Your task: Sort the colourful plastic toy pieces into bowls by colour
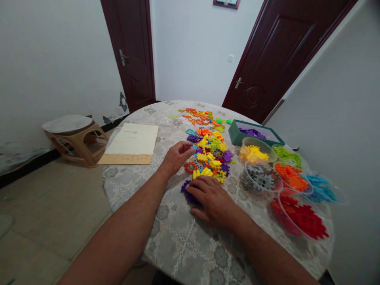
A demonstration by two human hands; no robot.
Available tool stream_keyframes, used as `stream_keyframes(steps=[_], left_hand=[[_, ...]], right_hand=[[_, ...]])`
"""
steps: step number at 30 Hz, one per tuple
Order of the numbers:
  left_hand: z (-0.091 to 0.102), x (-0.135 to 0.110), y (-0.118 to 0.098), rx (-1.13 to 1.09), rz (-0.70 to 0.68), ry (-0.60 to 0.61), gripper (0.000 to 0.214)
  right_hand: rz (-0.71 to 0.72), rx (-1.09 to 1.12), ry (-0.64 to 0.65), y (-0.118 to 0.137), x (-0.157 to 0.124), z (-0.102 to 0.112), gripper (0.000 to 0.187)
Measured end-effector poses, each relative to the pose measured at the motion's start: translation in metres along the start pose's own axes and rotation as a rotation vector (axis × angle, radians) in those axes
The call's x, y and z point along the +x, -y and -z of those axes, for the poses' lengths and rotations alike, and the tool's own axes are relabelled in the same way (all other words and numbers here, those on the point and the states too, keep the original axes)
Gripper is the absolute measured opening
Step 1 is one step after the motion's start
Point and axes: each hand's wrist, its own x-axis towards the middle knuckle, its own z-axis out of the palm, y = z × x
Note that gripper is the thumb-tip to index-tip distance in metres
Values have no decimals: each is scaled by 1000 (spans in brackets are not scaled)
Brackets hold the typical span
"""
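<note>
A long heap of small plastic building pieces (208, 142) in many colours runs down the middle of the round table (184, 245). My left hand (177, 157) rests at the heap's left edge, fingers curled with the tips touching pieces near a purple one. My right hand (211, 199) lies palm down at the heap's near end, fingers stretched flat over purple pieces (186, 189) and touching yellow ones. Whether the left fingers hold a piece is hidden.
Clear bowls at the right hold sorted pieces: yellow (255, 152), grey (261, 177), orange (291, 179), green (288, 156), blue (322, 189), red (303, 219). A teal box (239, 136) holds purple ones. A paper sheet on an envelope (132, 141) lies left. A stool (74, 136) stands beside the table.
</note>
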Motion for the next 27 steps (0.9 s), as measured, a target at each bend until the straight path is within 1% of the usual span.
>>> stream_keyframes(steps=[2, 4, 8, 12, 14, 16, 18, 19, 22, 25, 27], left_hand=[[0, 0, 0, -9, 11, 0, 50], [-2, -1, -1, -22, 21, 12, 48], [-3, -3, -5, -17, 21, 44, 47], [-3, -5, -9, 4, 20, 66, 45], [-2, -6, -10, -9, 21, 82, 44], [-3, -6, -13, -25, 22, 93, 43], [-4, -7, -15, -23, 27, 99, 43], [-4, -8, -17, -19, 28, 106, 44], [-7, -10, -19, -6, 29, 141, 43], [-12, -13, -16, 12, 20, 203, 41], [-16, -15, -12, 37, 13, 239, 41]], right_hand=[[-27, -21, -2, -3, 1, -6, 54], [-39, -22, -33, -7, 2, -11, 44], [-69, 50, -185, -16, 4, -18, 26], [-173, 161, -347, -23, 5, -18, 18], [-291, 262, -411, -26, 4, -16, 17], [-460, 424, -475, -30, 4, -12, 18], [-615, 605, -559, -36, 4, -10, 22], [-668, 680, -611, -40, 4, -10, 25], [-739, 835, -742, -52, 5, -12, 31], [-781, 966, -794, -63, 5, -17, 33], [-801, 1014, -813, -67, 5, -20, 32]])
